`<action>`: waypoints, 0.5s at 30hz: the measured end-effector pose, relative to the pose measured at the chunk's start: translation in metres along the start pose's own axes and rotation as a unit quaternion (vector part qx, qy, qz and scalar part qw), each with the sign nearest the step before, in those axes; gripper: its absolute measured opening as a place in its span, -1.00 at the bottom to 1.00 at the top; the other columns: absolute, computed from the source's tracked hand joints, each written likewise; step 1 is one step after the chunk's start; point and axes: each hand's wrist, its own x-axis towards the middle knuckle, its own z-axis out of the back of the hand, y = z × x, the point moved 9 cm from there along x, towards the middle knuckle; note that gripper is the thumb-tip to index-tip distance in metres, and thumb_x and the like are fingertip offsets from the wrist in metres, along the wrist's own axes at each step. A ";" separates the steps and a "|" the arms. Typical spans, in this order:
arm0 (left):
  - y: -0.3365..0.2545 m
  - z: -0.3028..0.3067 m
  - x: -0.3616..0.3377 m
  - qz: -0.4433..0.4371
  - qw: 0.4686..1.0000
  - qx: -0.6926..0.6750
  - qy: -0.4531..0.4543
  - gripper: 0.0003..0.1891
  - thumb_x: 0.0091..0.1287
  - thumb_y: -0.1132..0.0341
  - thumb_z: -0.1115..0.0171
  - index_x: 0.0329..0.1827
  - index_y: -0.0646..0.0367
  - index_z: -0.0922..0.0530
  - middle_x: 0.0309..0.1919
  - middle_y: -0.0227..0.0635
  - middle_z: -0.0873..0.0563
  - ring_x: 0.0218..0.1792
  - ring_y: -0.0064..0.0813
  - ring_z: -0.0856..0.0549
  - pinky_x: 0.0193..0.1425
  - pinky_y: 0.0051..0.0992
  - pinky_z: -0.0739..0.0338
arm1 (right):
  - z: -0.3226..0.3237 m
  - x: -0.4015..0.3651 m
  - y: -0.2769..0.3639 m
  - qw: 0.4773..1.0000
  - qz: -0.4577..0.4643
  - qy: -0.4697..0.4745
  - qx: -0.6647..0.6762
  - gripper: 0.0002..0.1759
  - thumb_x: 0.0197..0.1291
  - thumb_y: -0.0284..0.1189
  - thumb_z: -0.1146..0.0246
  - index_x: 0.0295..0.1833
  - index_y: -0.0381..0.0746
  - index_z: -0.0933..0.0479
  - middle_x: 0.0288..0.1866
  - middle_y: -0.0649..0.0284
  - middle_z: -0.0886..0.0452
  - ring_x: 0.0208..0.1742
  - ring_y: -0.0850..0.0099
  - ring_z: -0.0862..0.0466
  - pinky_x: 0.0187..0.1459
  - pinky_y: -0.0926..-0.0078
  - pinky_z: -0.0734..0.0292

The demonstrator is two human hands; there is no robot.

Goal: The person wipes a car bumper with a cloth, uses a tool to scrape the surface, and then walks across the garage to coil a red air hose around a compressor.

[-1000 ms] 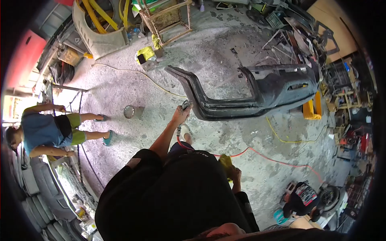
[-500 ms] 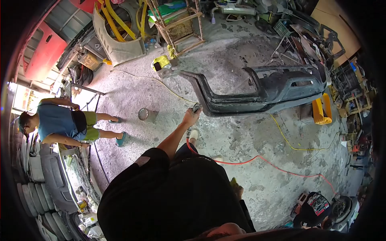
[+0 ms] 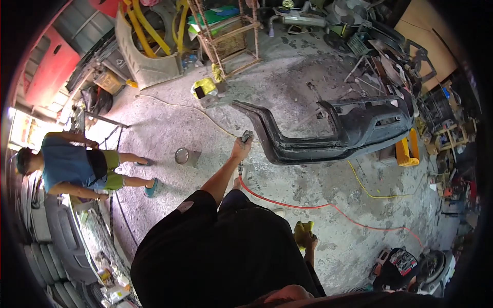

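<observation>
Across the middle of the head view, a long dark bumper (image 3: 359,131) stretches to the right of the left hand (image 3: 240,150). That hand's fingers are wrapped around a small metallic tool (image 3: 247,135), just beside the bumper's curved end; a red hose (image 3: 280,203) runs from below the hand over the concrete floor (image 3: 287,226). Lower right, the right hand (image 3: 311,243) grips a yellow cloth (image 3: 303,232), though how each finger lies is too small to tell. Near the bumper's far right end stands a yellow crate (image 3: 407,149). A round can (image 3: 182,155) sits on the floor, left of the left hand. Farther left stands a person in a blue top (image 3: 67,164); another, in dark clothing (image 3: 395,269), is beside a wheel (image 3: 432,265) at the lower right.
</observation>
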 end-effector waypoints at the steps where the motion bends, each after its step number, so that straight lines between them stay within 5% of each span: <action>1: 0.010 0.003 0.014 0.009 1.000 -0.005 0.006 -0.49 0.35 -0.01 -0.29 -0.65 0.19 -0.48 -0.75 -0.47 -0.47 -0.70 -0.59 -0.41 -0.56 -0.41 -0.30 | -0.020 0.007 -0.019 1.000 0.003 0.007 -0.012 -0.51 0.15 -0.11 -0.37 -0.15 -0.40 -0.62 -0.32 0.10 -0.70 -0.35 0.36 -0.67 -0.29 0.31 -0.56; 7: 0.019 -0.007 0.061 0.025 0.990 -0.058 0.123 -0.54 0.37 0.06 -0.27 -0.63 0.16 -0.50 -0.75 -0.50 -0.45 -0.68 -0.63 -0.40 -0.57 -0.44 -0.28 | -0.037 -0.069 0.061 0.998 -0.050 -0.038 0.021 -0.52 0.16 -0.09 -0.36 -0.20 -0.37 -0.62 -0.33 0.04 -0.71 -0.33 0.24 -0.66 -0.28 0.20 -0.51; 13: -0.019 -0.040 0.049 -0.022 0.966 0.046 0.253 -0.71 0.41 0.20 -0.26 -0.10 0.31 -0.68 -0.35 -0.23 -0.77 -0.34 -0.65 -0.59 -0.23 -0.43 -0.53 | -0.054 -0.103 0.154 0.992 -0.065 -0.104 0.010 -0.52 0.18 -0.09 -0.34 -0.15 -0.37 -0.61 -0.32 0.00 -0.70 -0.32 0.15 -0.67 -0.24 0.21 -0.52; 15: -0.029 -0.054 0.047 -0.056 0.960 0.016 0.272 -0.71 0.41 0.19 -0.25 -0.10 0.31 -0.68 -0.35 -0.19 -0.78 -0.34 -0.65 -0.60 -0.24 -0.43 -0.52 | -0.056 -0.110 0.175 0.990 -0.039 -0.136 0.001 -0.53 0.20 -0.10 -0.33 -0.15 -0.36 -0.60 -0.34 0.04 -0.69 -0.32 0.22 -0.67 -0.26 0.24 -0.52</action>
